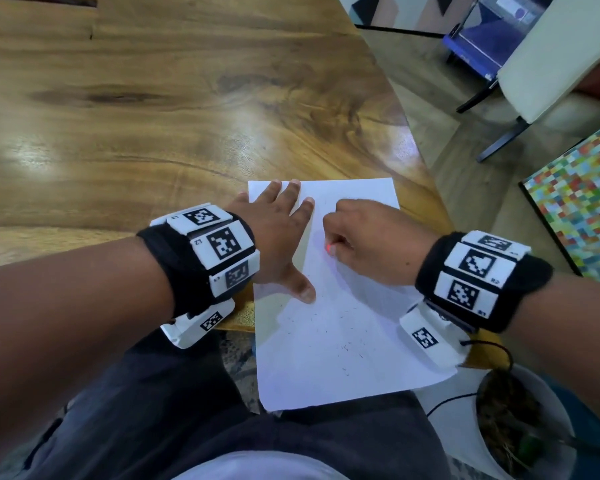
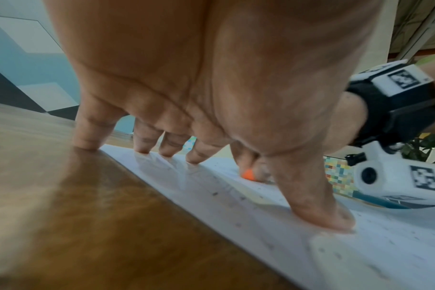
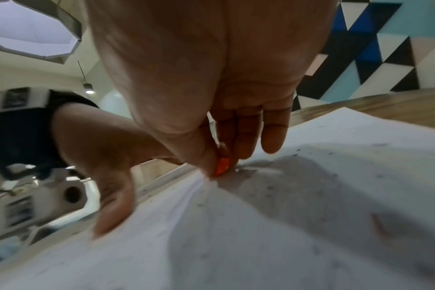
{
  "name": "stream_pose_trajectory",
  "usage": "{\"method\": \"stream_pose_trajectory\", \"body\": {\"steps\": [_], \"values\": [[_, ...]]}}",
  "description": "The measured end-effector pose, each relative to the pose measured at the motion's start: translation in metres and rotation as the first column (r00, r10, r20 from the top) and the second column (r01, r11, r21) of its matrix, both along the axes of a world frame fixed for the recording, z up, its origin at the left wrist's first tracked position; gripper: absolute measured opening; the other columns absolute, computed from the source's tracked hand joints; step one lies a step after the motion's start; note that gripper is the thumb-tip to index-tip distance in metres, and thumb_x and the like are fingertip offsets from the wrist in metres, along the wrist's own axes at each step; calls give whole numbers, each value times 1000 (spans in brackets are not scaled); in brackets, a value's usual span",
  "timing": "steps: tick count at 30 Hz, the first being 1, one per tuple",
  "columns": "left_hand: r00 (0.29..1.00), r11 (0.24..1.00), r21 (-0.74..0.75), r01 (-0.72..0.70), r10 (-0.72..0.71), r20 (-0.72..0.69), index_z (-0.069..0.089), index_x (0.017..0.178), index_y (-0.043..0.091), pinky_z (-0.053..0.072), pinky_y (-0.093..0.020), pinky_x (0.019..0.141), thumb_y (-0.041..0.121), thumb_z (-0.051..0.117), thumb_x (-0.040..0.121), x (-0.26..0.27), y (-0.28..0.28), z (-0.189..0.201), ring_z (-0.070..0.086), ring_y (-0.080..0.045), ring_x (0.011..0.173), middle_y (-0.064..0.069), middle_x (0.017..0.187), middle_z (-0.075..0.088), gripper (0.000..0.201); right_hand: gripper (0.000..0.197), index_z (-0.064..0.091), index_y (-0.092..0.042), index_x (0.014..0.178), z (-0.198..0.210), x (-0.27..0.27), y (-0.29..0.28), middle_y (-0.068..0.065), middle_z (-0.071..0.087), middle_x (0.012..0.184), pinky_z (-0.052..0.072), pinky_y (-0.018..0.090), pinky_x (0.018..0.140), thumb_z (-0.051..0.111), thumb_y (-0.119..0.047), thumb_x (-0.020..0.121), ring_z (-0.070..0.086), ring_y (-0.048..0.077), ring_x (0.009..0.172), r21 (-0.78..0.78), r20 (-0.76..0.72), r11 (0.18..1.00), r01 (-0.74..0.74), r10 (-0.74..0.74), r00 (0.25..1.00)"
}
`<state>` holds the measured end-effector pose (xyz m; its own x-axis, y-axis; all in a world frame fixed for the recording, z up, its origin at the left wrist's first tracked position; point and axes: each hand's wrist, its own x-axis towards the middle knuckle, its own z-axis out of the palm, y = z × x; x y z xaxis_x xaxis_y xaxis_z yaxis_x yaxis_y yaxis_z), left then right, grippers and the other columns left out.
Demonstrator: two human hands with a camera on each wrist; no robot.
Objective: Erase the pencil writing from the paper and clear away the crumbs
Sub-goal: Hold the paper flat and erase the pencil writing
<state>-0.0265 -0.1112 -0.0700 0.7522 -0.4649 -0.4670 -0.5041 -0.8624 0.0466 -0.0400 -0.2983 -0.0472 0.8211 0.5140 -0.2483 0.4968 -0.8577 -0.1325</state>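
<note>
From the head camera, a white sheet of paper [image 1: 340, 306] lies on the near right corner of a wooden table [image 1: 153, 116], its near end hanging over the table edge above the person's lap. The left hand [image 1: 278, 237] lies spread flat on the left part of the sheet, fingers straight, thumb pressed down nearer the person. The right hand [image 1: 364, 237] is curled just to its right, pinching a small orange eraser [image 1: 329, 250] whose tip touches the paper. Dark crumbs [image 1: 329, 341] are scattered over the near half of the sheet. To the right, on the floor, stand a potted plant [image 1: 513, 420] and a board with many coloured squares [image 1: 582, 202].

From the left wrist camera, the left hand [image 2: 186, 78] stands on straight fingertips [image 2: 143, 145]; the little finger touches the table [image 2: 75, 196] just beyond the paper [image 2: 360, 255] edge, the others and the thumb press the sheet. Beyond them the eraser [image 2: 248, 174] meets the paper, held in the right hand [image 2: 246, 157].

From the right wrist camera, the right hand [image 3: 211, 68] grips the eraser [image 3: 222, 166] between thumb and curled fingers, its tip on the paper [image 3: 286, 235], which creases slightly there. Crumbs [image 3: 270, 188] dot the sheet. The left hand [image 3: 107, 157] presses the paper's left edge with its thumb.
</note>
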Motion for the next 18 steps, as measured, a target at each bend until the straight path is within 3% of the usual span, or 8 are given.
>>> {"method": "stream_pose_trajectory", "body": {"steps": [5,9,14,18], "values": [[1000,1000,9,-7,7,-12,-14,161,18,14,-60,123,94,61,60,-1,-1,3,-13,-31,156,-10,168,-22,146,11,54,-20,86,-2,29,-4,-1,51,96,46,37,76,47,-22,93,50,22,91,-36,73,988,150,-148,986],[1000,1000,4,-11,11,-6,-13,161,17,14,-60,123,93,61,61,-1,-1,2,-13,-31,156,-11,169,-21,146,13,46,-23,83,-1,-1,4,-2,47,93,45,40,78,48,-27,95,49,22,91,-39,6,999,-2,2,1000],[1000,1000,4,-4,4,-7,-14,161,17,14,-60,123,93,59,62,-1,-1,1,-14,-31,156,-10,168,-22,145,14,51,-21,86,0,-25,9,-1,44,87,43,40,75,48,-30,96,44,22,81,-59,-10,976,-210,209,978],[1000,1000,5,0,0,0,-14,161,18,15,-60,123,95,57,61,-2,1,1,-13,-31,156,-10,168,-22,144,11,44,-23,85,2,5,6,1,49,94,43,38,78,45,-27,95,49,23,91,-110,37,993,-43,48,998]]}}
